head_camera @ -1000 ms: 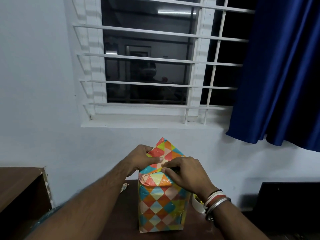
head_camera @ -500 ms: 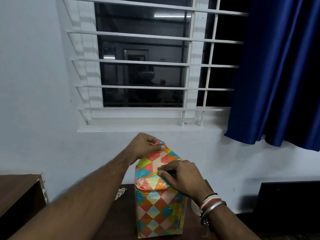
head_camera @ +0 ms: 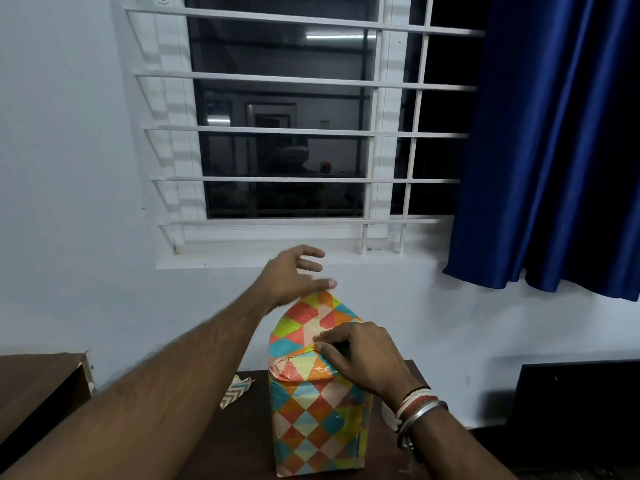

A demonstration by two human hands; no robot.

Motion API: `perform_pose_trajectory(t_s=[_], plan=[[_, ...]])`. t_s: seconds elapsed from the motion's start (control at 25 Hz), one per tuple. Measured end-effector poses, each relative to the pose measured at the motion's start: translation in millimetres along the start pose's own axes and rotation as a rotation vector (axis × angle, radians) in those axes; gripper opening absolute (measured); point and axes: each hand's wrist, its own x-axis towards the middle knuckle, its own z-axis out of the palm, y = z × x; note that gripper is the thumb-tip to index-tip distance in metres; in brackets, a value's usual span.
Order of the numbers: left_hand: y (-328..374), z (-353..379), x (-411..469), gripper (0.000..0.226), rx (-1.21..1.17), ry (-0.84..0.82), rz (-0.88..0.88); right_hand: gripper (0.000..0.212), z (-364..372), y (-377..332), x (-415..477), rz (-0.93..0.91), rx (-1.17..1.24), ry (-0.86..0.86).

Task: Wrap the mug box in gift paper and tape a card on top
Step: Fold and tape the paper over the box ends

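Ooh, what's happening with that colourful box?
Someone is wrapping a present. The box, standing upright on the dark table, is covered in gift paper with bright triangles. The right hand pinches the folded paper at the top end. The left hand, fingers spread, touches the tip of a pointed flap that stands up unfolded. A paper scrap lies beside the box. No card is on it yet.
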Motion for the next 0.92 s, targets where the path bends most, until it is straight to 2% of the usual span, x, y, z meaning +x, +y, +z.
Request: perform_pose_trajectory(t_s=[0.08, 0.16, 0.28, 0.4, 0.52, 0.56, 0.64, 0.68, 0.8, 0.92], plan=[[-23.9, 20.3, -28.2, 0.061, 0.203, 0.193, 0.100, 0.036, -0.3, -0.4, -1.0, -0.007, -0.003, 0.000], [-46.2, 38.1, -58.9, 0.038, 0.328, 0.354, 0.236, 0.034, 0.8, -0.2, -3.1, -0.005, 0.006, 0.012], [-60.3, 46.8, -74.2, 0.017, 0.370, 0.265, 0.239, 0.029, -1.7, -2.3, -3.1, 0.027, 0.010, -0.005], [-57.8, 41.3, -63.5, 0.010, 0.453, 0.173, 0.240, 0.022, -9.8, 2.0, -0.9, 0.072, 0.182, -0.048], [-62.0, 41.2, -58.9, 0.021, 0.451, 0.156, 0.236, 0.017, -18.9, 27.0, 1.2, 0.155, 0.355, 0.151], [-64.1, 41.8, -59.7, 0.022, 0.454, 0.156, 0.241, 0.023, -21.7, 37.9, 0.0, 0.227, 0.371, 0.191], [-66.1, 42.7, -60.6, 0.024, 0.456, 0.152, 0.246, 0.045, -26.7, 50.9, -0.4, 0.412, 0.493, 0.083], [-66.2, 43.2, -61.2, 0.024, 0.453, 0.150, 0.248, 0.049, -27.8, 54.1, 1.4, 0.473, 0.589, -0.006], [-69.1, 42.3, -62.4, 0.023, 0.438, 0.159, 0.239, 0.031, -31.8, 51.5, 16.0, 0.496, 0.739, -0.205], [-72.1, 42.4, -64.1, 0.025, 0.436, 0.150, 0.224, 0.018, -34.1, 53.3, 31.4, 0.459, 0.627, -0.232]])
